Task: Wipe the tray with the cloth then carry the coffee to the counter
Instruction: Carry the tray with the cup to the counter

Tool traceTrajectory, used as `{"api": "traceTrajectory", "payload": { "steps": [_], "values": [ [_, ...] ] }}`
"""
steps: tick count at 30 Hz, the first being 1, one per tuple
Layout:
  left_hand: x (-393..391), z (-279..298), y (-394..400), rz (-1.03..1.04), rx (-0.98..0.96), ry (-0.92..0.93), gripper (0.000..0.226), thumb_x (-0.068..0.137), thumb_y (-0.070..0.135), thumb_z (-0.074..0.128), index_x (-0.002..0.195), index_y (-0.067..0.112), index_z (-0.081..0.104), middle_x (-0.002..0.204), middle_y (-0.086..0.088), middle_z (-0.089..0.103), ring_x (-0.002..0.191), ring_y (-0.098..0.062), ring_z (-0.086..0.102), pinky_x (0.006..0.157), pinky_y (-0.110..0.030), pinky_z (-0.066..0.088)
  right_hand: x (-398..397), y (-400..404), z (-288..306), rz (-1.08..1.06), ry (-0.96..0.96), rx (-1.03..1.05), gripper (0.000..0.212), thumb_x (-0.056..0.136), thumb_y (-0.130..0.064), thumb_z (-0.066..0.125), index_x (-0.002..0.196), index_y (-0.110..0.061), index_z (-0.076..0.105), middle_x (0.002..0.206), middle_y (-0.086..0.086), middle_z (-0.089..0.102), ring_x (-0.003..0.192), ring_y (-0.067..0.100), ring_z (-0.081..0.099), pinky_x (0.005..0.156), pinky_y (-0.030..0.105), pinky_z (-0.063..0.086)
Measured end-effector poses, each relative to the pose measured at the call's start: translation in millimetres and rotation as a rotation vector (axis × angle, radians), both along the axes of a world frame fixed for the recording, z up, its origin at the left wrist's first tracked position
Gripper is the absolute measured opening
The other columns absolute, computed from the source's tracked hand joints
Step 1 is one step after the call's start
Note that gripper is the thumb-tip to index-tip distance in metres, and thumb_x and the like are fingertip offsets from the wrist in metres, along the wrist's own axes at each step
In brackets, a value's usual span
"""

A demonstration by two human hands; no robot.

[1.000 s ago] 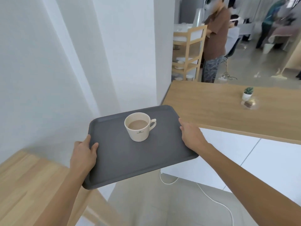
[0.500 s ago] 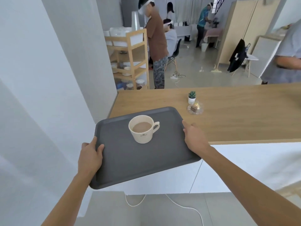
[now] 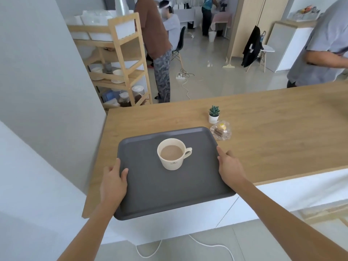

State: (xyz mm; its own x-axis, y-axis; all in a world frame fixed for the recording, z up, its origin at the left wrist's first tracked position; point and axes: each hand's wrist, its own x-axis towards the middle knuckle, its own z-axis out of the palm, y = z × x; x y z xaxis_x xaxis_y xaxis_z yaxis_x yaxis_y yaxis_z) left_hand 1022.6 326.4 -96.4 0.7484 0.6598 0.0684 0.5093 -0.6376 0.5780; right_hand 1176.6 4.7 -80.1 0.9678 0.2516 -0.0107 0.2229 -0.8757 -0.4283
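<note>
Right now the left hand point(image 3: 113, 182) clamps the near-left rim of the grey tray point(image 3: 150, 187), thumb on top, and the right hand point(image 3: 230, 167) grips the right rim likewise. At the tray's middle stands the cream cup of coffee point(image 3: 172, 153), filled high and free to slide. The tray's far half overhangs the wooden counter point(image 3: 273, 132). A tilt or hard set-down could slop the coffee. The far-right corner sits just beside a clear wrapped snack point(image 3: 221, 130) and a small potted succulent point(image 3: 214, 114), which a forward push could knock.
</note>
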Motion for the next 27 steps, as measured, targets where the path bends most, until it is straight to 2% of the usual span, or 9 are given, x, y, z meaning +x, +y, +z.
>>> {"api": "traceTrajectory", "payload": {
  "steps": [5,8,11,13,17,22,27],
  "values": [
    [41,-17,6,-0.01,-0.015,0.008,0.053,0.097,0.032,0.043,0.148,0.021,0.03,0.106,-0.012,0.047,0.083,-0.023,0.045,0.079,-0.038,0.044,40,7,-21,0.001,0.019,-0.01,0.048,0.098,-0.012,0.034,0.145,-0.021,0.028,0.095,0.003,0.036,0.064,0.027,0.042,0.063,0.033,0.038],
    [60,-29,5,0.012,-0.031,0.033,0.054,0.097,0.033,0.043,0.148,0.021,0.03,0.108,-0.014,0.048,0.089,-0.028,0.051,0.083,-0.041,0.046,65,10,-33,0.019,0.03,-0.012,0.044,0.099,-0.014,0.032,0.142,-0.021,0.03,0.093,0.007,0.039,0.063,0.032,0.046,0.061,0.036,0.039],
    [80,-39,8,0.044,-0.035,0.041,0.053,0.097,0.031,0.044,0.148,0.019,0.032,0.106,-0.016,0.049,0.09,-0.031,0.052,0.083,-0.041,0.045,88,15,-44,0.043,0.051,-0.006,0.045,0.1,-0.015,0.033,0.144,-0.019,0.029,0.104,0.015,0.046,0.077,0.041,0.058,0.063,0.038,0.042],
    [92,-44,10,0.053,-0.043,0.055,0.053,0.098,0.03,0.044,0.148,0.018,0.031,0.105,-0.016,0.048,0.086,-0.028,0.049,0.082,-0.04,0.043,103,19,-53,0.058,0.073,-0.012,0.048,0.099,-0.012,0.034,0.146,-0.018,0.028,0.111,0.016,0.047,0.083,0.041,0.06,0.065,0.039,0.043],
    [112,-50,15,0.063,-0.077,0.06,0.053,0.098,0.03,0.044,0.148,0.019,0.03,0.109,-0.016,0.047,0.089,-0.029,0.052,0.084,-0.04,0.043,123,27,-63,0.057,0.129,-0.038,0.06,0.092,-0.003,0.035,0.148,-0.019,0.022,0.126,0.016,0.045,0.095,0.039,0.059,0.074,0.04,0.045],
    [144,-65,32,0.045,-0.105,0.07,0.055,0.098,0.032,0.043,0.149,0.02,0.027,0.107,-0.011,0.045,0.088,-0.025,0.051,0.089,-0.041,0.045,145,37,-70,0.048,0.151,-0.109,0.066,0.088,0.002,0.037,0.148,-0.019,0.02,0.119,0.014,0.044,0.08,0.035,0.059,0.071,0.043,0.053],
    [165,-74,39,0.02,-0.082,0.078,0.054,0.098,0.03,0.044,0.148,0.018,0.028,0.109,-0.014,0.045,0.084,-0.019,0.045,0.089,-0.039,0.043,160,45,-76,0.006,0.162,-0.146,0.069,0.087,0.005,0.037,0.15,-0.019,0.018,0.121,0.015,0.043,0.086,0.036,0.058,0.073,0.041,0.051]
  ]
}}
